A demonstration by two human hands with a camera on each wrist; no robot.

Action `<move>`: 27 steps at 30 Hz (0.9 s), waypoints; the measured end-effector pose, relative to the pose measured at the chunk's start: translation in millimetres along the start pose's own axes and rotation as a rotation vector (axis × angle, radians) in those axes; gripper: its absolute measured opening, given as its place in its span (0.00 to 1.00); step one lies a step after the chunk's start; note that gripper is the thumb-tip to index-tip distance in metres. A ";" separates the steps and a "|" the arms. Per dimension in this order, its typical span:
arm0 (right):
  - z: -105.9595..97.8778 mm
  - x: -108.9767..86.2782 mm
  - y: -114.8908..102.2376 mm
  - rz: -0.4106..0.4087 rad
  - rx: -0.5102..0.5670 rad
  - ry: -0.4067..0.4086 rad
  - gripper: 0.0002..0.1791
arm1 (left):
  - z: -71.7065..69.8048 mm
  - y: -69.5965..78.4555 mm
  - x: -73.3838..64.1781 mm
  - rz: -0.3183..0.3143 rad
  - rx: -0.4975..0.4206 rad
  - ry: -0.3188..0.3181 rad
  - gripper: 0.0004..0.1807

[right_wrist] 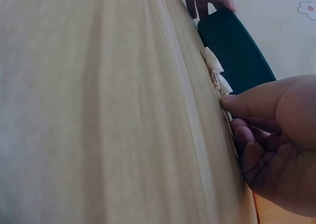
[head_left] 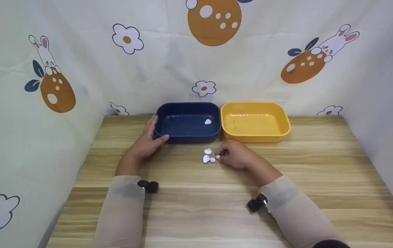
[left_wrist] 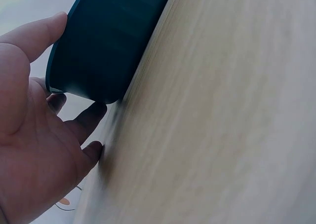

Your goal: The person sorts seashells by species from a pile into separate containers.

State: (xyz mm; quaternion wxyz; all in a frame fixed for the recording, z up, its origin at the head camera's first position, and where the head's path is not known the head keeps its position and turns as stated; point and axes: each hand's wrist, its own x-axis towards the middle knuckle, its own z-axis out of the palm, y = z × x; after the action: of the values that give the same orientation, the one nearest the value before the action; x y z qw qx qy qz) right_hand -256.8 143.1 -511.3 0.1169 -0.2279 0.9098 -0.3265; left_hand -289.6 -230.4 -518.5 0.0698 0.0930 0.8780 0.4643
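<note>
My left hand (head_left: 146,141) rests against the near left corner of a dark blue bin (head_left: 193,139), its thumb at the front rim and its fingers along the left side. Inside that bin lies one white seashell (head_left: 208,121). On the wood in front, my right hand (head_left: 236,154) pinches a small white shell (head_left: 218,156) between thumb and fingertips. Just left of it lie a scalloped shell (head_left: 208,151), a larger shell (head_left: 206,158) and a small round one (head_left: 212,159). In the right wrist view, the thumb (right_wrist: 247,100) covers the pinched piece.
A yellow bin (head_left: 256,138) stands right beside the blue one, both near the back edge of the wooden table (head_left: 196,206). Behind them hangs a patterned cloth (head_left: 162,69), which also closes off both sides. Each forearm wears a black camera mount (head_left: 150,186).
</note>
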 end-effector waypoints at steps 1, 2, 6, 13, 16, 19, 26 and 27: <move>-0.5 0.0 -0.3 -0.002 -0.004 -0.002 0.07 | 0.0 0.1 -0.3 0.002 0.002 0.000 0.54; -1.3 0.0 -0.6 -0.006 -0.008 -0.006 0.07 | 0.0 0.1 -0.5 0.005 0.005 0.000 0.54; -6.3 -1.7 -3.3 -0.004 -0.004 -0.012 0.07 | -0.2 -0.4 -1.5 0.010 0.023 -0.003 0.55; -22.7 -7.8 -14.1 0.106 0.114 0.012 0.07 | -0.6 0.7 -1.5 0.013 0.020 0.000 0.54; -31.7 -9.7 -16.0 0.133 0.133 0.041 0.08 | -0.4 0.8 -1.2 0.012 0.021 0.000 0.54; -41.2 -11.6 -14.4 0.147 0.138 0.073 0.09 | -0.3 0.8 -0.9 0.009 0.026 0.000 0.53; -64.3 -15.7 -6.4 0.203 0.147 0.136 0.09 | -0.5 1.2 -1.0 0.003 0.009 0.000 0.54; -67.7 -16.4 -4.6 0.209 0.150 0.142 0.10 | -0.5 0.9 -0.8 0.001 0.007 0.000 0.54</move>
State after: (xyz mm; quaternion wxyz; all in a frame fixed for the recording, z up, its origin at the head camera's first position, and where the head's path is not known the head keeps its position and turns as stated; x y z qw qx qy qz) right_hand -265.5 184.6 -455.8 0.1021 -0.0989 0.9075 -0.3952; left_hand -288.8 -230.5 -517.5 0.0693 0.0937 0.8797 0.4610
